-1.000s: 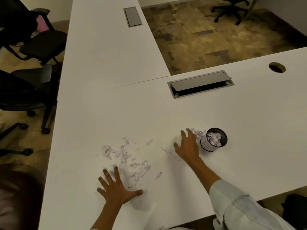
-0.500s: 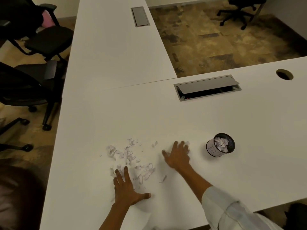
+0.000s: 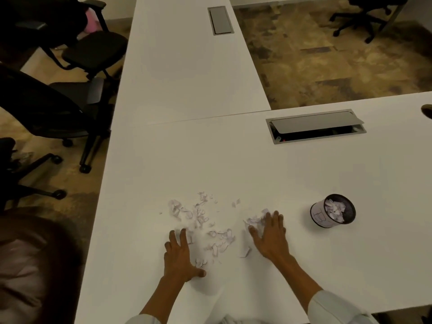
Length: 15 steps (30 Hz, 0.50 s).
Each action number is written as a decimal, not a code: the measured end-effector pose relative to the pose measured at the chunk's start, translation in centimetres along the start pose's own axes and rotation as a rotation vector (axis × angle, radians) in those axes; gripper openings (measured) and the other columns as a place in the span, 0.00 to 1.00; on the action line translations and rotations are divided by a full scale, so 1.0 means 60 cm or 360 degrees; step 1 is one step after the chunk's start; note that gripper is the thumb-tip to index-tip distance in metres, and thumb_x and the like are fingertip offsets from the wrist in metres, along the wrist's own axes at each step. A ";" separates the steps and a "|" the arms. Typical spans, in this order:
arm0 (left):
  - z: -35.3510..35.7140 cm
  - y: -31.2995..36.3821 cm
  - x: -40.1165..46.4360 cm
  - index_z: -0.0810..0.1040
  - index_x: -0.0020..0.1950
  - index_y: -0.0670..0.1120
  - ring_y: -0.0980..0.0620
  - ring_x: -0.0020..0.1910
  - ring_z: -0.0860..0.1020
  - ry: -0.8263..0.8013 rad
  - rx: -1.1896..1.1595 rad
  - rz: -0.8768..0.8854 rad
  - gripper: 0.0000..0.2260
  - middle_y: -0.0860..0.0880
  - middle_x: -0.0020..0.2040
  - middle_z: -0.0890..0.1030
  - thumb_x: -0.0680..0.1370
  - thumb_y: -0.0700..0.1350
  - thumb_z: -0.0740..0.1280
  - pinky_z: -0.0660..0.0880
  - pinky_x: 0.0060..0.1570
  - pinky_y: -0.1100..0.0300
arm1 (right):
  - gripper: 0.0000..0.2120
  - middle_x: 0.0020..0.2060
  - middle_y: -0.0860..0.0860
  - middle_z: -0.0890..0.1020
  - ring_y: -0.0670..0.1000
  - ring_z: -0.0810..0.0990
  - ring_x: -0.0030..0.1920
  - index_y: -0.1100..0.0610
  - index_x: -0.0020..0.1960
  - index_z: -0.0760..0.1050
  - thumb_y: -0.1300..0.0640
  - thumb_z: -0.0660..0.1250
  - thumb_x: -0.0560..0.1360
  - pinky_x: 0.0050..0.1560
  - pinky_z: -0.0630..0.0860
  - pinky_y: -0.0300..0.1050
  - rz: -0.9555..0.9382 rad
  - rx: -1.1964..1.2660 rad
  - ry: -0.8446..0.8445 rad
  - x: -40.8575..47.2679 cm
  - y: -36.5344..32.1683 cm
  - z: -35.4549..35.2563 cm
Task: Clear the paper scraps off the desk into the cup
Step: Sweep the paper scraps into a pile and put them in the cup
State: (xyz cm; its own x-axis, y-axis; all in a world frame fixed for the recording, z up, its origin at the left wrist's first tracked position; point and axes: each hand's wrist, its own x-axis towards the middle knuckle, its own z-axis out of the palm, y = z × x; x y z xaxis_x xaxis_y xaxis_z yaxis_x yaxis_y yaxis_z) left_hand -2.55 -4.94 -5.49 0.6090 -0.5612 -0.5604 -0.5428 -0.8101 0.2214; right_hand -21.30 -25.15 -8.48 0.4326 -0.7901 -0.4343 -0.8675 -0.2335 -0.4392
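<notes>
Small white paper scraps (image 3: 201,220) lie scattered on the white desk (image 3: 233,164) near its front edge. My left hand (image 3: 180,256) rests flat on the desk at the near left side of the scraps, fingers spread. My right hand (image 3: 268,235) lies flat to the right of the pile, its fingers against a small heap of scraps (image 3: 253,220). A black mesh cup (image 3: 333,213) wrapped in white paper stands to the right of my right hand, with scraps inside it.
A grey cable hatch (image 3: 315,128), half open, is set into the desk behind the cup. A second desk with a closed hatch (image 3: 221,19) stretches away at the back. Black office chairs (image 3: 70,94) stand left of the desk.
My right hand has moved left, away from the cup, to the right side of the scrap pile. My left hand has shifted slightly toward the scraps.
</notes>
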 end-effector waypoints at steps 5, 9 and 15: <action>0.034 0.005 -0.014 0.56 0.73 0.44 0.47 0.60 0.74 0.0139 -0.0462 0.0210 0.49 0.43 0.71 0.58 0.62 0.51 0.81 0.76 0.53 0.61 | 0.43 0.78 0.54 0.39 0.54 0.36 0.78 0.57 0.79 0.42 0.30 0.49 0.76 0.76 0.39 0.56 -0.0393 -0.0087 -0.0183 -0.056 -0.070 0.093; 0.024 -0.012 -0.013 0.58 0.74 0.45 0.55 0.64 0.68 0.0203 -0.0651 0.0354 0.50 0.48 0.70 0.61 0.60 0.61 0.78 0.73 0.55 0.64 | 0.41 0.78 0.46 0.39 0.46 0.39 0.78 0.51 0.78 0.38 0.29 0.47 0.75 0.78 0.38 0.53 -0.0717 0.0082 -0.0233 -0.060 -0.095 0.107; -0.059 -0.074 0.035 0.50 0.77 0.44 0.42 0.75 0.52 0.0320 -0.0367 0.0203 0.62 0.43 0.77 0.49 0.53 0.74 0.71 0.59 0.72 0.44 | 0.44 0.79 0.52 0.45 0.53 0.44 0.79 0.55 0.79 0.48 0.29 0.54 0.73 0.77 0.44 0.60 -0.0710 0.0038 -0.0159 0.031 -0.146 0.043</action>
State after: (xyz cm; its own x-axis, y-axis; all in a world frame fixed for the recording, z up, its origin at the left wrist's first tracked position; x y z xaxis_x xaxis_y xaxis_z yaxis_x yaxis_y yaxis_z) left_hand 3.18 -3.10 -4.83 0.6590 -0.6641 -0.3531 -0.4908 -0.7354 0.4672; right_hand -12.26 -23.09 -7.48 0.7851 -0.5566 -0.2717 -0.5857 -0.5244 -0.6180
